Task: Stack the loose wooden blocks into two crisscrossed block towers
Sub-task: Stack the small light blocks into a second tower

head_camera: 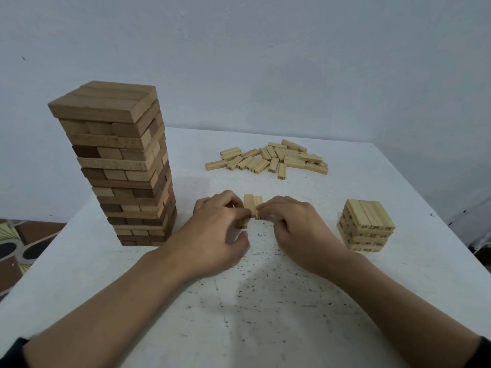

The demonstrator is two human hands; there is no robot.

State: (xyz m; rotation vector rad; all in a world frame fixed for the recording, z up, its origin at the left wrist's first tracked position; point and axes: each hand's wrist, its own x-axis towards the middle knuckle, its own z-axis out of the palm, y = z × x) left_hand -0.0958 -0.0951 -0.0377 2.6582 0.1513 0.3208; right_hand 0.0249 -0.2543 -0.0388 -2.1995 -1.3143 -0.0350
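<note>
The tall tower (125,166) mixes light tan and dark brown blocks. The loose blocks (268,159) are pale yellow with black numbers. The white table (265,301) has black specks.

Matt wooden blocks (268,159) — speckled table (265,301)

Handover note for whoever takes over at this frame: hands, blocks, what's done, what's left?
Left hand and right hand pinch a row of small blocks between them, mid-table.
Tall tower stands at left, apparently done.
Short tower of numbered blocks stands at right.
Loose pile lies at the far side.
Left: stack the held row and the pile, probably on the short tower.
</note>
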